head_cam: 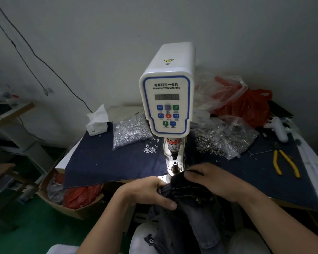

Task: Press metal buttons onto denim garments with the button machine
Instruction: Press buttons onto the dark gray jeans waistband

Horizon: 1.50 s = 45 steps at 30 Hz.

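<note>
Denim garment (189, 195) before dark cloth-covered table (103, 162), green floor (31, 230), grey wall (99, 33).

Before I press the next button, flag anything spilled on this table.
Small metal studs lie loose on the dark cloth, outside their clear bag, left of the button machine. Nothing else looks spilled.

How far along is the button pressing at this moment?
Done: no pressed button is clearly visible. In hand: left hand and right hand grip the denim garment just short of the lower die. Left: seat the fabric and press.
</note>
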### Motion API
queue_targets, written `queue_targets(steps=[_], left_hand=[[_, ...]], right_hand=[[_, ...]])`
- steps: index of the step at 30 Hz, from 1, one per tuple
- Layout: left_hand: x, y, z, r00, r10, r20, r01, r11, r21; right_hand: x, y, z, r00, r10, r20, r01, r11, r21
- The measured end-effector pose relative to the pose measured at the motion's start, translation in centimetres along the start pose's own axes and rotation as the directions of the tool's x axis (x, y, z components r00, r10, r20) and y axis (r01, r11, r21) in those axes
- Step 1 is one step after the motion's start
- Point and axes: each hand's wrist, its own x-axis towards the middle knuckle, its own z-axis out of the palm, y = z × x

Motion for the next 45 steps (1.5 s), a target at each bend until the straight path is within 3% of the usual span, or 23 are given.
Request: queue_targets(steps=[1, 3, 5, 7, 11, 13, 18, 28, 36, 41, 45], left_hand=[[0.1, -0.4, 0.3, 0.998, 0.04, -0.045, -0.046, 0.99, -0.131], [0.2, -1.2, 1.0, 0.987, 0.097, -0.124, -0.144, 0.877, -0.458], [0.4, -1.7, 1.8, 0.98, 0.138, -0.144, -0.199, 0.732, -0.651], [0.6, -1.8, 2.5, 0.976, 0.132, -0.174, -0.218, 0.629, -0.747], [1.3, -1.8, 3.2, 0.956, 0.014, -0.294, -0.259, 0.511, -0.819], [1.5, -1.6, 3.2, 0.942, -0.022, -0.336, -0.27, 0.549, -0.791], [2.1, -1.3, 2.6, 0.878, -0.098, -0.468, -0.242, 0.753, -0.612], [4.2, -1.0, 1.7, 0.738, -0.041, -0.674, -0.137, 0.968, -0.209], [6.5, -0.3, 0.5, 0.739, -0.054, -0.671, -0.163, 0.953, -0.257], [6.9, -0.1, 0.0, 0.763, -0.071, -0.642, -0.171, 0.937, -0.306], [7.2, -0.5, 0.0, 0.761, -0.111, -0.639, -0.151, 0.927, -0.342]], right_hand=[[0.0, 0.0, -0.1, 1.0, 0.026, 0.004, -0.026, 0.997, 0.067], [0.0, 0.1, -0.7, 0.993, 0.103, 0.049, -0.109, 0.984, 0.138], [0.1, 0.1, -1.3, 0.981, 0.178, 0.079, -0.179, 0.984, 0.01], [0.1, 0.4, -1.7, 0.971, 0.23, 0.061, -0.222, 0.967, -0.124], [0.2, 1.5, -1.8, 0.966, 0.252, 0.059, -0.258, 0.958, 0.129], [0.4, 1.8, -1.5, 0.964, 0.26, 0.051, -0.264, 0.937, 0.227], [0.8, 2.1, -1.1, 0.956, 0.294, 0.01, -0.281, 0.904, 0.323], [2.8, 2.9, -0.8, 0.946, 0.316, -0.074, -0.222, 0.796, 0.563], [4.8, 2.9, -1.2, 0.879, 0.459, -0.127, -0.26, 0.686, 0.68], [6.0, 2.7, -1.1, 0.827, 0.497, -0.263, -0.303, 0.788, 0.536], [5.7, 2.5, -0.9, 0.827, 0.459, -0.326, -0.344, 0.871, 0.351]])
